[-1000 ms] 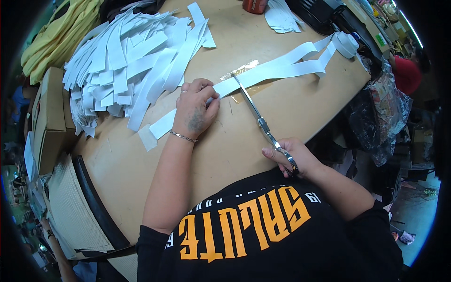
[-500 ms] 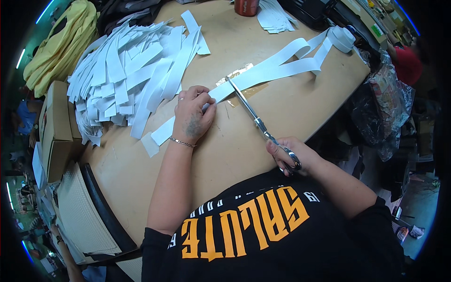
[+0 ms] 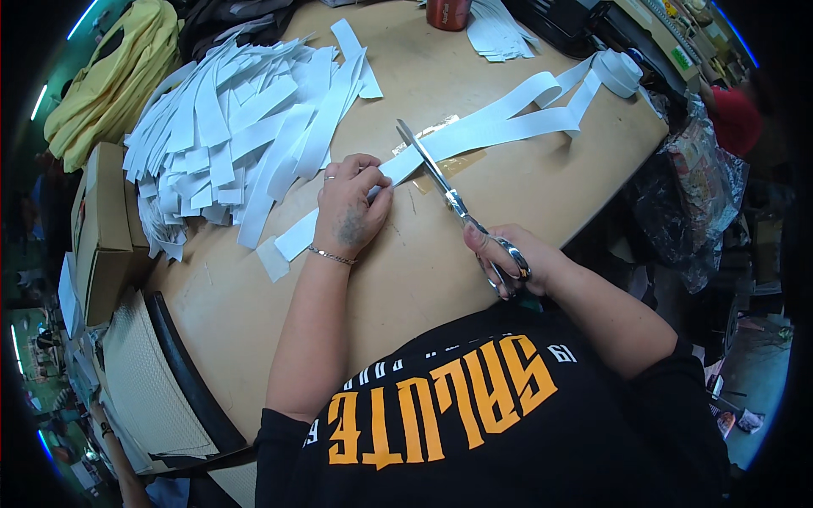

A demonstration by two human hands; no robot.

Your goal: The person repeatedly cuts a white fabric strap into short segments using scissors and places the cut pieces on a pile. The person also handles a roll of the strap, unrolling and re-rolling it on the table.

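Left grip [image 3: 345, 210] partly hides white strip [image 3: 467, 130]

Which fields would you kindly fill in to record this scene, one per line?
Left hand: on the white strip, fingers curled
Right hand: holding metal scissors, blades across the strip
Strip's right end: white roll
Beyond left hand: pile of white strips
Picture top: red can beside smaller bundle of white strips
Picture left: yellow cloth, cardboard box
Surface: tan table

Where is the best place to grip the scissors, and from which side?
Probably the handle loops, from the near right: the scissors slant with their blade end pointing away to the left, across the white strip. The right hand holds that handle end.
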